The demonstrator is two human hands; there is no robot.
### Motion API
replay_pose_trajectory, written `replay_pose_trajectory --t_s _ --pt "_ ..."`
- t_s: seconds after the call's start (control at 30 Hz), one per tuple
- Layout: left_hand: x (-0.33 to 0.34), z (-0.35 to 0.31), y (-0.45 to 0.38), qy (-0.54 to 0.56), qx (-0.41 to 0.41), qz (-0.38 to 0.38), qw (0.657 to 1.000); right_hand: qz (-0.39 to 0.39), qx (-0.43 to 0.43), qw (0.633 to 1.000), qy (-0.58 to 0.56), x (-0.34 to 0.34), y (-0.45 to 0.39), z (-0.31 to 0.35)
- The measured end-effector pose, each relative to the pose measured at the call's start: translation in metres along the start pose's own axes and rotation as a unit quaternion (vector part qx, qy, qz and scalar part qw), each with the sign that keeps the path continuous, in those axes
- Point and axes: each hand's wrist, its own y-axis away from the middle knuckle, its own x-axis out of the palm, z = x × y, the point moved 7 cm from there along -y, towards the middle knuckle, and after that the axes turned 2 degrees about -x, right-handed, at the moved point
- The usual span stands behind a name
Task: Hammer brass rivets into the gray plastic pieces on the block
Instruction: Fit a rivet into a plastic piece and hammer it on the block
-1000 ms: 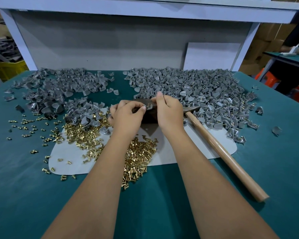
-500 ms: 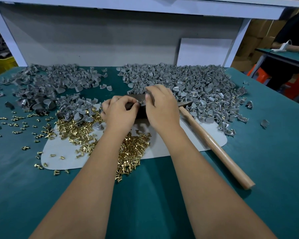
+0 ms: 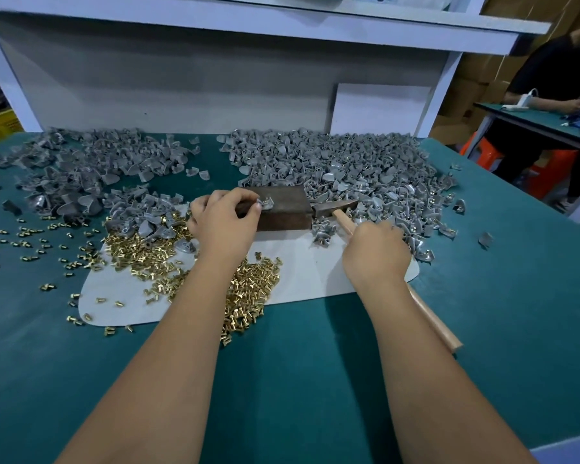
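Note:
A dark metal block (image 3: 283, 206) sits on a white mat (image 3: 302, 276) in the middle of the green table. My left hand (image 3: 223, 226) pinches a small gray plastic piece (image 3: 267, 203) against the block's top left. My right hand (image 3: 375, 252) grips the wooden handle of the hammer (image 3: 436, 321). The hammer's dark head (image 3: 332, 207) lies just right of the block. Brass rivets (image 3: 248, 289) lie heaped on the mat beside my left wrist.
Large piles of gray plastic pieces lie at the back left (image 3: 91, 169) and back right (image 3: 349, 169). Loose rivets (image 3: 31, 236) scatter over the table at left. A white shelf frame (image 3: 215, 78) backs the table. Another person (image 3: 549, 78) works at a table far right.
My right hand left the block and moved right and nearer, closing round the hammer handle. My left hand stays at the block with the gray piece. The view shifted slightly.

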Motion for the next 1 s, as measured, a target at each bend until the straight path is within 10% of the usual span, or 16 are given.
replay_pose_trajectory --t_s 1.0 --pt "0.0 0.002 0.0 -0.01 -0.025 -0.03 0.999 -0.101 -0.176 0.974 -0.101 -0.061 0.012 0.062"
